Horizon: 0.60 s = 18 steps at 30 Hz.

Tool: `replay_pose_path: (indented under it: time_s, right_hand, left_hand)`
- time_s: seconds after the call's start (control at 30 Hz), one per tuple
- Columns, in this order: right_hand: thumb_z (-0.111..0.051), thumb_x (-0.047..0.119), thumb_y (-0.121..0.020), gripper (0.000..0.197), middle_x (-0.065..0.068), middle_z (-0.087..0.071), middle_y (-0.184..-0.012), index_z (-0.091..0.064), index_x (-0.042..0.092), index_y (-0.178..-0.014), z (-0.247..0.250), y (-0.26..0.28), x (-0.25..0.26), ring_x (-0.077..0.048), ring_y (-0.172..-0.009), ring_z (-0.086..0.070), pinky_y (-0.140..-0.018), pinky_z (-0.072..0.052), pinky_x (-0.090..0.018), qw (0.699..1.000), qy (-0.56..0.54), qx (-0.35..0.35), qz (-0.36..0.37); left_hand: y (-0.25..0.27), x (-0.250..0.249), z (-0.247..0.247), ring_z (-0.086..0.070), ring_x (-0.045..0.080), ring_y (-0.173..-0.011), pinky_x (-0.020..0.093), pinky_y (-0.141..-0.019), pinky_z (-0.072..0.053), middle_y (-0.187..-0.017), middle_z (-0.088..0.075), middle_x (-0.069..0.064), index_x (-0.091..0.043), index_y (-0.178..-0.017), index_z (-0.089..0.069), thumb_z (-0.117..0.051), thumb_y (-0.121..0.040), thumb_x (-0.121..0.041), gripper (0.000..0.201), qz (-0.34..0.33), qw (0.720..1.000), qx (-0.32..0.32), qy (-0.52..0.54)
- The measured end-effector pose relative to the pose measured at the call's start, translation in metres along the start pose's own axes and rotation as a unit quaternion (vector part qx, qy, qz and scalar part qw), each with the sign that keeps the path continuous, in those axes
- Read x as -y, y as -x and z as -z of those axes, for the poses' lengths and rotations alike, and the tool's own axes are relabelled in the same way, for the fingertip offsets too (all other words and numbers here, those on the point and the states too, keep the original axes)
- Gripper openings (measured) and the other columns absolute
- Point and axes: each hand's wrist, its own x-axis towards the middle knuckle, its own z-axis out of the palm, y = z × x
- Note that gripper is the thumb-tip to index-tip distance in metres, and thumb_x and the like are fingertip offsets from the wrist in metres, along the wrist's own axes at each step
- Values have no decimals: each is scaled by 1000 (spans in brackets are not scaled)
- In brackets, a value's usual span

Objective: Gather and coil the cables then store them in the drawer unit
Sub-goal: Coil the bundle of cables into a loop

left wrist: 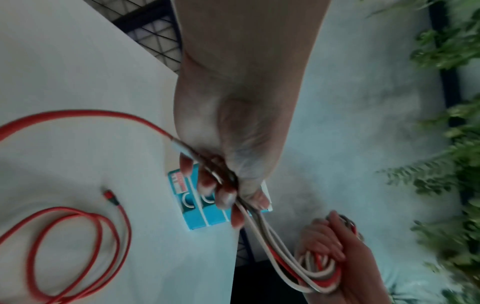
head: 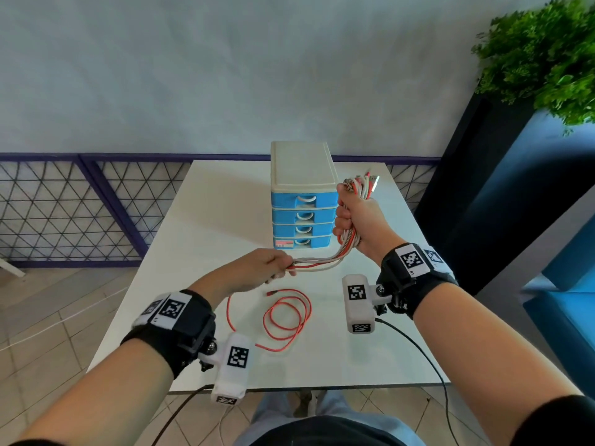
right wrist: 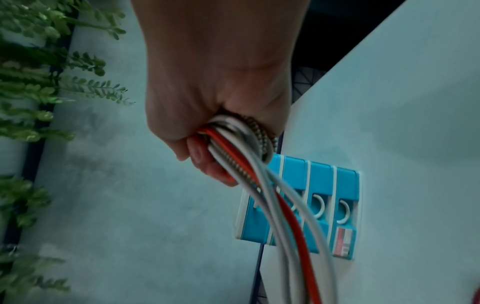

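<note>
The wrist views are dim and blurred, and the cable bundle [head: 325, 262] is hidden inside both fists; the right hand [head: 357, 220] wraps it upright beside the drawer unit [head: 302, 194], plug ends pointing up; the left hand [head: 257, 268] pinches its lower end, strands running level between the hands; a red cable [head: 283, 317] lies looped on the table [head: 199, 220].

no words or numbers can be read anywhere. the bottom drawer [head: 302, 242] of the drawer unit [head: 301, 175] carries a small red and white sticker [head: 283, 243] at its left end, but its print is too small and blurred to make out. the wrist bands [head: 411, 259] and the white camera blocks [head: 356, 292] bear black-and-white square code markers, with no letters on them.
</note>
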Motion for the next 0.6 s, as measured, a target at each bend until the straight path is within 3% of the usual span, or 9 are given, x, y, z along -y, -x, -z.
replay_pose_path:
  time_s: [0.1, 0.17, 0.23, 0.3, 0.4, 0.5, 0.6]
  right_hand:
    - [-62, 30, -91, 27, -1, -47, -55, -49, 15, -73, 0, 3, -2, -15, -41, -47, -48, -48, -29, 988, 148, 10, 36]
    - [-62, 29, -92, 22, -5, -58, -63, -55, 11, -80, -3, 5, -3, -18, -48, -58, -51, -54, -30, 974, 219, 31, 54]
    - [-61, 30, -92, 21, -9, -69, -78, -61, 9, -91, -7, 7, -6, -22, -65, -69, -63, -59, -31, 963, 255, 71, 53]
    - [-60, 33, -92, 25, -8, -73, -90, -65, 10, -100, -10, 8, -9, -20, -82, -72, -76, -59, -33, 946, 300, 105, 55]
    - [-60, 39, -91, 32, -10, -73, -94, -67, 9, -99, -13, 11, -15, -22, -88, -71, -86, -56, -36, 918, 367, 128, 78]
    - [-59, 32, -93, 38, -20, -70, -105, -61, -1, -112, -15, 16, -21, -31, -96, -70, -89, -55, -38, 939, 272, 207, 32]
    - [-60, 27, -92, 32, -17, -69, -97, -60, 1, -111, -15, 20, -22, -29, -89, -71, -81, -58, -38, 951, 192, 243, -19]
  left_hand:
    - [-7, -7, 7, -52, 16, -89, 34, -88, -38, -91, -60, -7, -26, -95, -63, -40, -99, -34, 26, -11, 983, -94, -157]
    - [-9, -16, 12, -56, 18, -95, 39, -94, -32, -98, -66, -8, -25, -103, -63, -41, -98, -37, 25, -33, 958, -151, -240]
    - [-12, -26, 18, -59, 18, -102, 39, -94, -32, -103, -69, -8, -24, -105, -63, -46, -97, -33, 20, -79, 941, -179, -276]
    - [-14, -36, 23, -59, 18, -106, 37, -92, -31, -109, -69, -9, -23, -105, -62, -48, -97, -27, 17, -112, 930, -170, -305]
    - [-16, -47, 30, -58, 21, -105, 35, -89, -29, -113, -67, -5, -21, -103, -60, -50, -96, -24, 13, -126, 924, -138, -335]
    - [-12, -56, 33, -56, 25, -101, 37, -95, -34, -95, -60, -5, -19, -98, -58, -52, -95, -26, 9, -113, 937, -110, -311]
    - [-7, -61, 35, -55, 22, -99, 32, -83, -43, -96, -58, -4, -21, -96, -56, -55, -93, -22, 3, -102, 962, -88, -239]
